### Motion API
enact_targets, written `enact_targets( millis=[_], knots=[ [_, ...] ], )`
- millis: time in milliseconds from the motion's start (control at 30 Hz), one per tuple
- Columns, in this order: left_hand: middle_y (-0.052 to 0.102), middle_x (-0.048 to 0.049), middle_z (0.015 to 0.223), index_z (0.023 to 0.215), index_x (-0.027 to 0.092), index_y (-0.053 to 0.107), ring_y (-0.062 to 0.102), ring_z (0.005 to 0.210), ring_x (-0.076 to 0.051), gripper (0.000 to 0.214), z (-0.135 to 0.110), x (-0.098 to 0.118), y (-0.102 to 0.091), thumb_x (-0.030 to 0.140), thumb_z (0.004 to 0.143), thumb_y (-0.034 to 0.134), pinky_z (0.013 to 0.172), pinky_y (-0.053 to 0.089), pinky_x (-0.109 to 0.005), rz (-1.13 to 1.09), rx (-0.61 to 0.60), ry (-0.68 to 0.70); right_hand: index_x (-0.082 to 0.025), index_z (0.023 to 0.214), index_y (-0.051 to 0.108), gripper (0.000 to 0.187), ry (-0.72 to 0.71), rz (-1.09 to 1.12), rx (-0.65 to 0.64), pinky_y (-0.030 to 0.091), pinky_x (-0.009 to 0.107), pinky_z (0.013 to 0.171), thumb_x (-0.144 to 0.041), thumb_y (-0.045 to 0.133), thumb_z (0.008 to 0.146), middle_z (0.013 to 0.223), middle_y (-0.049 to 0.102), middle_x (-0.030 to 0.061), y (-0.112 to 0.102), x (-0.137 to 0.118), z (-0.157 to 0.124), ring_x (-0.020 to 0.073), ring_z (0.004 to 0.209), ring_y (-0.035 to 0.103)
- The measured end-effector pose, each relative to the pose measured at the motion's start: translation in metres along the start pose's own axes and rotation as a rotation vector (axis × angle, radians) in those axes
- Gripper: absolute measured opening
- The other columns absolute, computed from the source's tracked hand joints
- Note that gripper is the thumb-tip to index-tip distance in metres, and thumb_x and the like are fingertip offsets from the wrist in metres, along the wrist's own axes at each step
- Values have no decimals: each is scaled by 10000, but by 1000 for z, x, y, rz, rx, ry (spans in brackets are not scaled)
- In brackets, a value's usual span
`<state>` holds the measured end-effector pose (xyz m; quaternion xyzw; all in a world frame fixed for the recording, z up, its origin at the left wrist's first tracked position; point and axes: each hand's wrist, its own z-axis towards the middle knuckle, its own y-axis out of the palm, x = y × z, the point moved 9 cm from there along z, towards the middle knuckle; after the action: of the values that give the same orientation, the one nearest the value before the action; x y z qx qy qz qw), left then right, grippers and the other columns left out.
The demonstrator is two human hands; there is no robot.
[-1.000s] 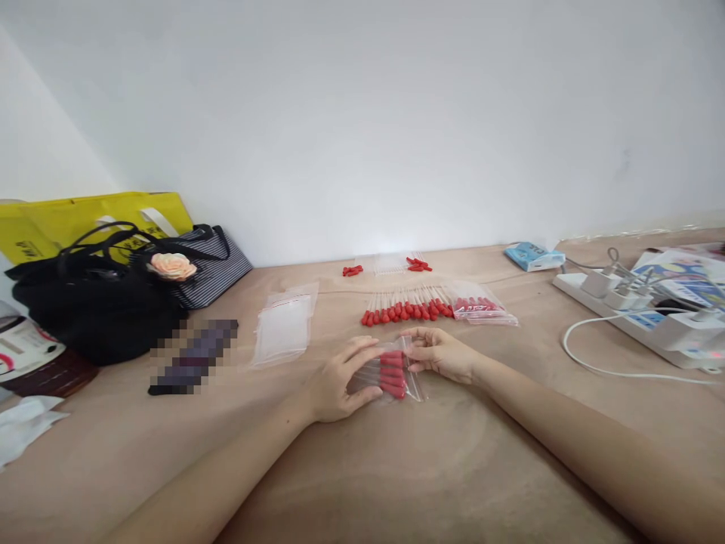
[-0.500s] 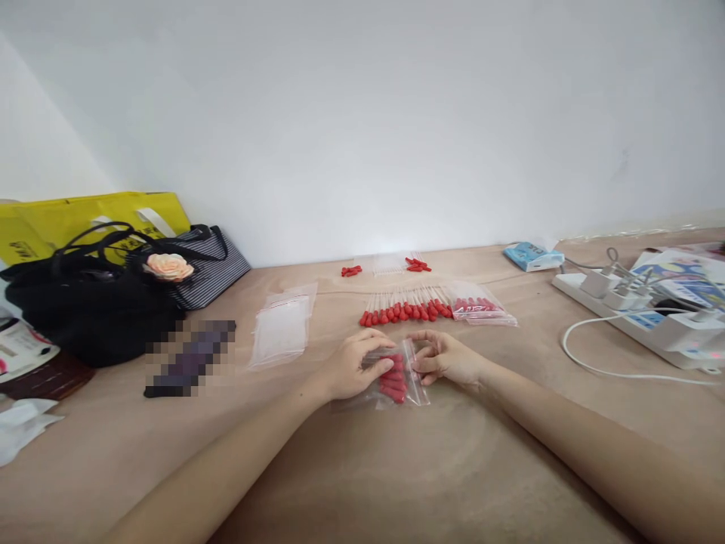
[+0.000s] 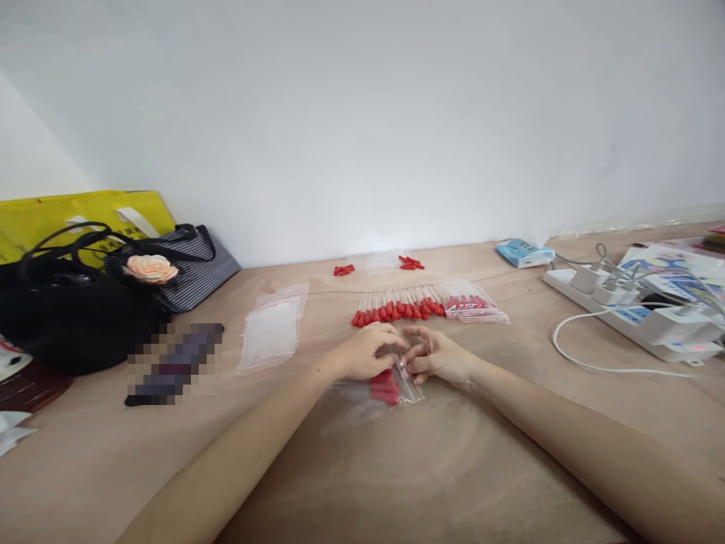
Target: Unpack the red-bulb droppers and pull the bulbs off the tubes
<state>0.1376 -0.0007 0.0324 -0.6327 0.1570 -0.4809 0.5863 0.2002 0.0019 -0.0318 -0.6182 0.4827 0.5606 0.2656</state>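
A clear zip bag point(image 3: 408, 393) with red-ended pieces point(image 3: 385, 388) in it lies on the table under my hands. My left hand point(image 3: 368, 351) is closed on the bag's near right part, its fingers curled over the top and covering some of the red ends. At the bag's right edge, where the zip strip is, my right hand point(image 3: 436, 357) pinches the plastic with thumb and fingertips. Just beyond both hands, a row of white sticks with red bulb-like ends point(image 3: 396, 310) lies side by side. Filled zip bags point(image 3: 476, 302) are stacked at the row's right end.
Flat clear bags point(image 3: 272, 332) lie left of my hands. Small red pieces point(image 3: 411, 263) and clear plastic lie near the wall. A power strip point(image 3: 640, 317) with white cables is at right, a blue packet point(image 3: 524, 253) behind it. Bags point(image 3: 73, 317) crowd the left.
My hands have drawn closer together at the bag's zip edge, and my left hand now covers more of the red ends. The whole view has shifted slightly.
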Motion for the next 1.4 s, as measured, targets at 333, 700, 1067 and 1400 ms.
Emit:
enact_targets(
  millis=[333,700,1067,1400],
  knots=[
    [527,-1,714,707,169,583,506,695,-124,71,-5,-9,-7,195,749,532,638,399,-240,19,66,-62,-120,1243,240,850,14,-4,34,455,186,434,-14,648,505,713,646,16,-5,2,1,117,562,600],
    [611,2,780,802,188,613,554,722,-114,119,-21,-14,-9,164,771,501,681,422,-235,-36,147,-76,-142,1029,441,482,-34,-194,28,357,143,332,-89,629,588,598,634,-24,0,-3,3,80,463,534],
    [602,-45,743,714,185,671,554,703,-119,185,-26,-4,-19,261,789,521,657,451,-237,-26,367,145,-150,985,435,476,-36,-228,29,274,137,306,-159,675,574,545,602,-54,0,-3,3,63,405,486],
    [642,-31,710,686,212,656,532,672,-125,247,-32,15,-22,220,824,451,640,429,-263,140,428,279,-131,672,576,213,20,-314,-36,291,131,318,-330,646,647,467,538,-44,6,-1,5,32,382,433]
  ],
)
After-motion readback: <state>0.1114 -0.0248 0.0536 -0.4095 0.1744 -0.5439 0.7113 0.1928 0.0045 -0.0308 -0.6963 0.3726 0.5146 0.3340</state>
